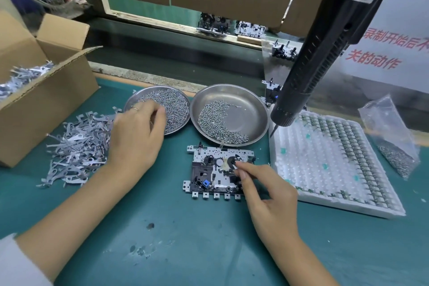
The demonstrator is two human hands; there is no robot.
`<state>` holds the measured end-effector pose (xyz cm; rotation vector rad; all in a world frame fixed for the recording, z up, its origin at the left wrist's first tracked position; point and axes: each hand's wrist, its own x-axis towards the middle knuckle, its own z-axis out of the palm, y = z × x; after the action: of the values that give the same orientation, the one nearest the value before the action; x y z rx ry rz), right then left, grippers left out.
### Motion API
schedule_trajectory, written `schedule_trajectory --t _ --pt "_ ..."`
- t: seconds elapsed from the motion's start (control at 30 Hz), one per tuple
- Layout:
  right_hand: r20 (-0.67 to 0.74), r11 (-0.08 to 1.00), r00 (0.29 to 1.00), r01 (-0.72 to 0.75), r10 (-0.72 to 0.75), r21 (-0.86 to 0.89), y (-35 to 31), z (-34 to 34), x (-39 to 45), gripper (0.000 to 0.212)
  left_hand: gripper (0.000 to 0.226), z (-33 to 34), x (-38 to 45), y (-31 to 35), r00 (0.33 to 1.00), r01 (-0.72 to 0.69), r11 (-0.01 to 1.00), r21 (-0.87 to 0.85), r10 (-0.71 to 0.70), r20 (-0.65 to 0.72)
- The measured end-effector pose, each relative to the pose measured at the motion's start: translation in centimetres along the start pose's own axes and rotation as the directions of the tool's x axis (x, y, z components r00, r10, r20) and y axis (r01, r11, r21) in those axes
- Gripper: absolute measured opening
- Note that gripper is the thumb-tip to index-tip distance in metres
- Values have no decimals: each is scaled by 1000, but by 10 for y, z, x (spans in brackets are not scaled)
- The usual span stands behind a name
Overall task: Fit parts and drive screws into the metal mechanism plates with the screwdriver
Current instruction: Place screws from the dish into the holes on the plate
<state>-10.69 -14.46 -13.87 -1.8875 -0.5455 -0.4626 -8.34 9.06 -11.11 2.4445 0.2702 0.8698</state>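
1. Right hand over the mechanism plate on the green mat, thumb and forefinger pinched narrow on a small part at the plate's upper right.
2. Left hand at the near rim of the left steel dish, fingers curled down into its screws; whether holding any, cannot tell.
3. Two steel dishes, left one beside right dish.
4. One electric screwdriver hanging unheld above the white tray, apart from both hands.

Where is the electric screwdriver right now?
In the head view the screwdriver hangs untouched at upper right, its tip just above the white tray's near-left corner, right of the screw dish.
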Motion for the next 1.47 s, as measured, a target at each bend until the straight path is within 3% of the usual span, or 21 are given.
schedule_trajectory --t 0.1,0.2,0.3,0.43,0.53,0.67,1.07,1.27,1.47 --pt "-2 989 994 112 -113 -97 -3 0 6 17 40 3 -20 18 999 -23 986 -164 27 28" --pt "39 971 989 151 -146 -185 -8 3 34 18 31 9 -32 31 997 -61 947 -315 71 19" --pt "227 941 971 11 70 -337 -9 14 74 26 16 16 -39 34 988 -149 912 -381 155 -17" --pt "428 853 828 -110 363 -510 2 33 108 45 16 20 -41 32 972 -235 878 -417 208 -108" --pt "382 838 831 -169 404 -519 8 37 116 30 18 22 -40 30 968 -251 860 -444 214 -133" --pt "305 873 903 -134 302 -469 11 33 112 15 19 23 -39 30 968 -253 848 -465 218 -127" --pt "243 913 927 -184 284 -364 15 27 105 19 15 19 -44 39 978 -207 850 -484 182 -99" --pt "324 860 869 -195 375 -472 16 27 108 24 18 18 -47 42 990 -142 837 -529 128 -62" --pt "278 878 897 -201 343 -435 13 24 107 22 17 20 -47 41 991 -137 843 -520 122 -64"
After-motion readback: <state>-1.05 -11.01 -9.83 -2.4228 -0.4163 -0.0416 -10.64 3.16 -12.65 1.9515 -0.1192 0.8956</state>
